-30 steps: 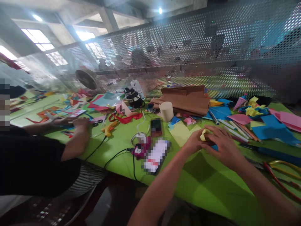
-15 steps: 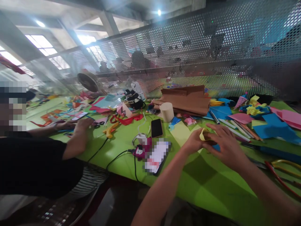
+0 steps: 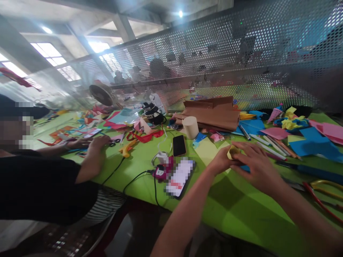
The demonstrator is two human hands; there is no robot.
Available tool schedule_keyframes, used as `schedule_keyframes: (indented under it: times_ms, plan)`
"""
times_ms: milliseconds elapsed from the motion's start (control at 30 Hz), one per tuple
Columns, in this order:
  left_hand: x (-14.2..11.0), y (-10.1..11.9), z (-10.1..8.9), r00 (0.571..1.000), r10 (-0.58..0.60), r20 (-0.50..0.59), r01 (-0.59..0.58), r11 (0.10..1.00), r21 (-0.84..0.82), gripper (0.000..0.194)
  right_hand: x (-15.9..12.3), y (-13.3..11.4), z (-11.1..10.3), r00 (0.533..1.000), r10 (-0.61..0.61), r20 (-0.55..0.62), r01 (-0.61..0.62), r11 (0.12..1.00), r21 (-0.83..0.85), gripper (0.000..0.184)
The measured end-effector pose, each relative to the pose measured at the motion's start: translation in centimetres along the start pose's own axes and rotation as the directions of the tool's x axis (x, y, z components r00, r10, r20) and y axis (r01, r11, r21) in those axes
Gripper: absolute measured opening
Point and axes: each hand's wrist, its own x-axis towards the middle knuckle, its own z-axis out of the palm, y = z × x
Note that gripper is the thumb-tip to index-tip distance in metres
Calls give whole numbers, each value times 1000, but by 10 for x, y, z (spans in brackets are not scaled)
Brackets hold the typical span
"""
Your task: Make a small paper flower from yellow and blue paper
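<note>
Turned a little since the earliest frame, the yellow paper is now shown with its rounded mouth more open to view, while both hands have been kept in nearly the same place, right of centre. At the left edge, more of a co-worker has been brought into the frame.

By the left hand the paper is gripped at its left side; by the right hand it is held from the other side, with fingers spread over the top and the thumb tucked below. It is held above the green table, and its far edge is hidden by the fingers. A blue piece is seen under the right hand.

Curling the paper into a small tube or cone is judged to be the step in hand; whether its edges are overlapped cannot be told. For the next move, a steady pinch on the seam seems to be called for, so that the curl is not sprung open when one hand is freed. Within reach, pens are laid at right and scissors at lower right; a glue gun is set farther off, left of centre.
</note>
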Motion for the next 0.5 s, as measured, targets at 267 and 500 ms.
schedule_keyframes:
  times_ms: [267,500]
  plan:
    - [-1,7,5,996,-85,21,87,991,-100,58,2,2,-6,997,38,-68,-38,999,1,21]
    - [-2,10,4,995,-100,12,100,986,-134,62,2,5,-5,998,20,-58,-20,1000,4,18]
